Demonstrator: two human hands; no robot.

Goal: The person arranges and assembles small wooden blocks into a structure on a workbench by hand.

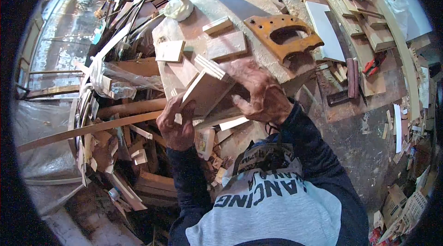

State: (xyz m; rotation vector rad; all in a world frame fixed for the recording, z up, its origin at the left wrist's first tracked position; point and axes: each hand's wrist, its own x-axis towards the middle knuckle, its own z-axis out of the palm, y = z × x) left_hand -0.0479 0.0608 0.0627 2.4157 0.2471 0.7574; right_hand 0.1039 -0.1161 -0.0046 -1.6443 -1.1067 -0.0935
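Observation:
My left hand (177, 123) has its fingers closed on the lower left edge of a small plywood piece (207, 92), which is tilted up over the workbench. At its right side, my right hand (258, 91) curls its fingers against the same piece. Layered pale edges show along the piece's top, and its underside is hidden. Just beyond lie several plywood blocks, among them a square one (170, 51) and a larger flat one (227, 45). A handsaw with a wooden handle (262, 26) lies behind my right hand.
A lump of white paste (179, 9) with a stick in it stands at the back of the workbench (194, 24). Red-handled pliers (374, 64) lie at right. Long wood strips (92, 130) and offcuts crowd the left. Boards (374, 29) are stacked far right.

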